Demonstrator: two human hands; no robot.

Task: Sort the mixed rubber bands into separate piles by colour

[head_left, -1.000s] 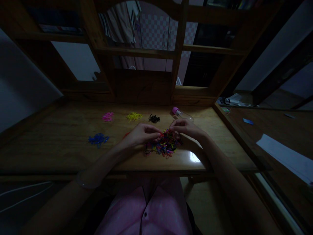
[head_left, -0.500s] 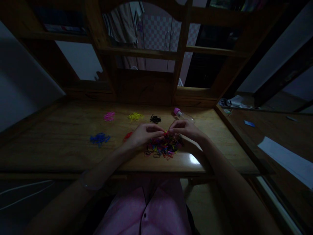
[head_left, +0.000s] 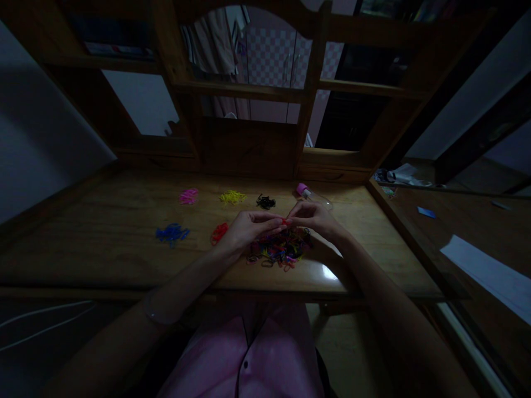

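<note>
**Pinch on a red band above the pile**

The small red band sits just over the far edge of a mixed heap of coloured bands. The left hand and right hand each close thumb and forefinger on it from opposite sides, fingertips nearly touching and the other fingers loosely curled. The heap lies near the front edge of a wooden desk. Left of it are a red pile and a blue pile. Farther back lie pink, yellow and black piles, and a pink-capped bottle.
</note>
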